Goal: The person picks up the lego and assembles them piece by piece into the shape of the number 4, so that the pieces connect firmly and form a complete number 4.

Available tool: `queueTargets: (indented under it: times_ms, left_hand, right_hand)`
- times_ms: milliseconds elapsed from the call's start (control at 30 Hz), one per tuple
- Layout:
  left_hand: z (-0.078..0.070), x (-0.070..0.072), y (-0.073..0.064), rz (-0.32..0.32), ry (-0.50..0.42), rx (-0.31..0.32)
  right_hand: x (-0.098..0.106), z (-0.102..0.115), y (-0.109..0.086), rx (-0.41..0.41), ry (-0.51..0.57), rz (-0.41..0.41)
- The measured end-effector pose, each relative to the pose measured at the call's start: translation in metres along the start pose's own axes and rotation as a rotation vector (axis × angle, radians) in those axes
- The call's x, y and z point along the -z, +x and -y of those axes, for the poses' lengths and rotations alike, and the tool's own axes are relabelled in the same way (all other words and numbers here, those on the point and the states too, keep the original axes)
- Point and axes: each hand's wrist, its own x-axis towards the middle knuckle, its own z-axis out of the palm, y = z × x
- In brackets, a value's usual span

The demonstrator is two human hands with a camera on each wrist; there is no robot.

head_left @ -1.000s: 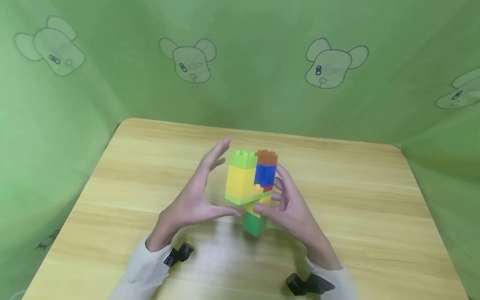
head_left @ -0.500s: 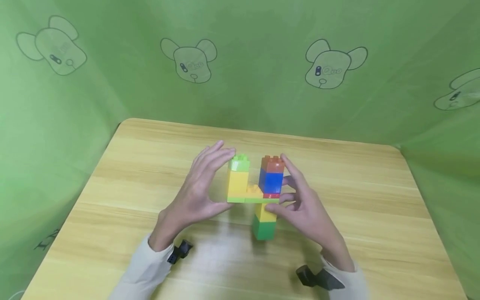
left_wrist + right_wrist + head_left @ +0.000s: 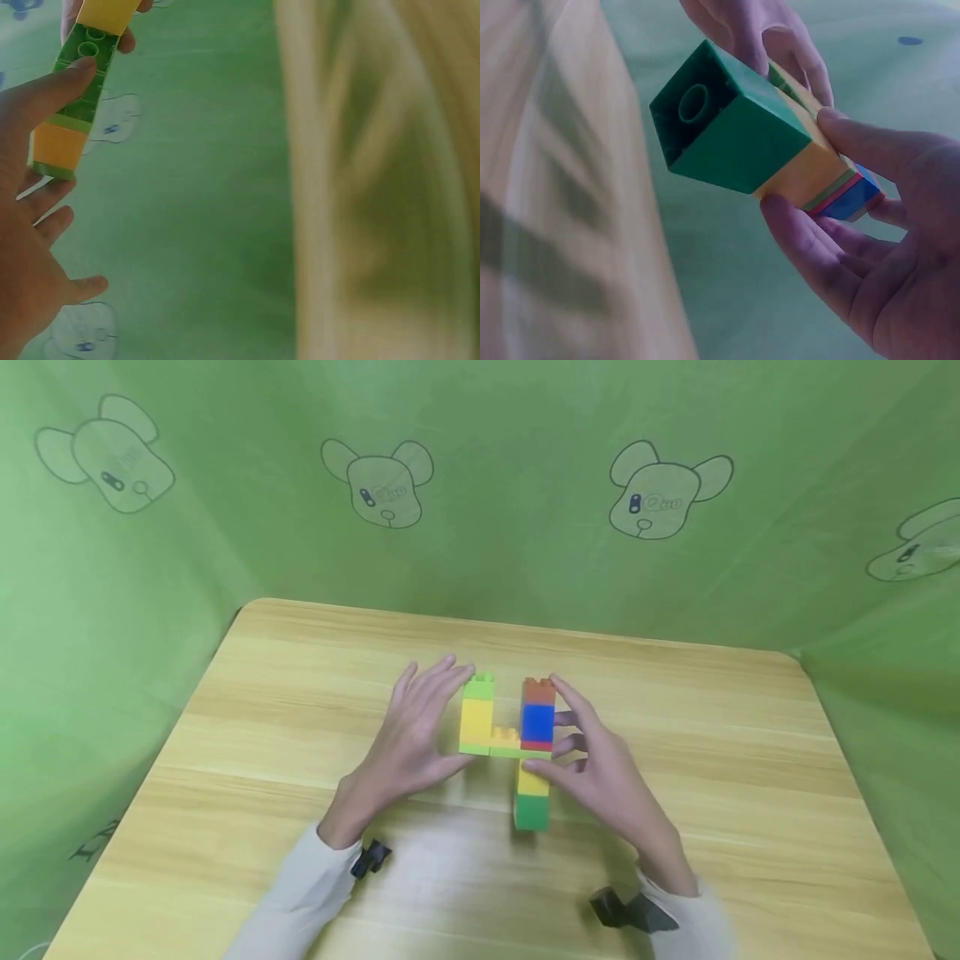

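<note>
Both hands hold one structure of toy building blocks (image 3: 477, 722) above the table. A light green brick on yellow makes its left tower; the right tower is orange-brown over a blue brick (image 3: 537, 723). A light green plate (image 3: 504, 752) joins them, with a yellow brick and a dark green brick (image 3: 532, 812) below its right end. My left hand (image 3: 408, 735) pinches the left end, its thumb against the plate's hollow underside in the left wrist view. My right hand (image 3: 607, 777) grips the right column, thumb on the lower yellow brick (image 3: 799, 180), a finger up at the orange-brown top.
The wooden table (image 3: 240, 710) lies beneath the hands. Green cloth (image 3: 517, 568) printed with bear-like heads hangs behind it and along both sides. Small black cameras (image 3: 371, 858) sit at both sleeves.
The block structure has turned from an angle to face front. My left hand, earlier apart from it with fingers spread, has taken hold of its left end. The right hand keeps its grip.
</note>
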Motion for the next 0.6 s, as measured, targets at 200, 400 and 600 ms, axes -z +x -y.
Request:
queueTargets:
  times_ms: [200, 400, 600]
  left_hand:
    - [0.012, -0.018, -0.006, 0.083, 0.035, 0.091]
    - [0.023, -0.032, -0.009, 0.136, 0.052, 0.168]
    - [0.028, -0.044, -0.011, 0.217, 0.05, 0.27]
  right_hand:
    - [-0.01, -0.024, 0.011, -0.055, -0.033, 0.034]
    - [-0.016, -0.044, 0.019, -0.086, -0.038, 0.058]
    - [-0.02, -0.058, 0.025, -0.098, -0.052, 0.074]
